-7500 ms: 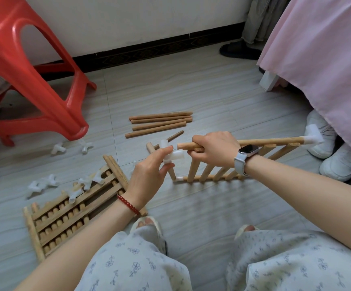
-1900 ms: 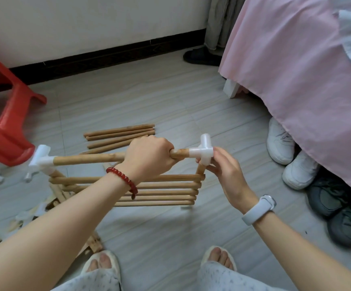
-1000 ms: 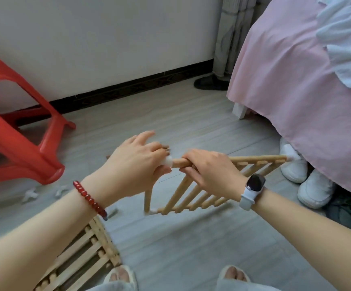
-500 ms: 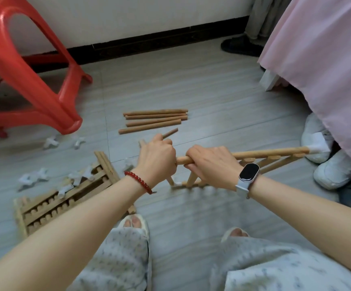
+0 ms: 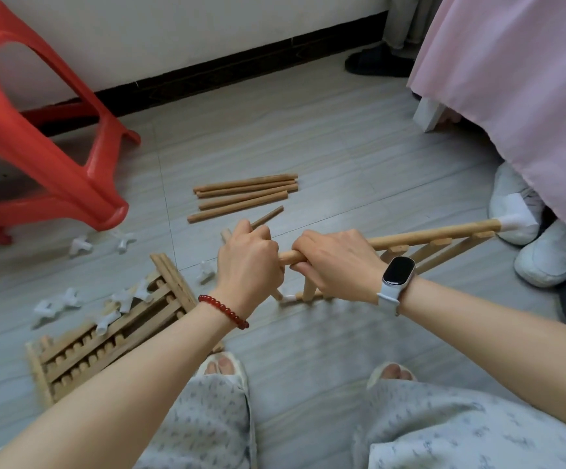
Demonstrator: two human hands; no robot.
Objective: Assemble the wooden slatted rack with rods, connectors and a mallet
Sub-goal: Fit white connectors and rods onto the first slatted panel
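Head view: both hands, left (image 5: 247, 262), right (image 5: 337, 262), fisted around top rod (image 5: 433, 234).

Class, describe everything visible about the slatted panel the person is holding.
The slatted panel is light wood: a round top rod with slats branching beneath. It is held tilted, its lower corner near the floor. A white connector caps the far end. The right hand grips the rod; the left hand closes over its near end.

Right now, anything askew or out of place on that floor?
Mostly loose parts. White connectors lie scattered on the floor, some on the flat slatted panel. One short rod lies apart from the rod bundle. The held panel hangs tilted, one corner down. No damage visible.
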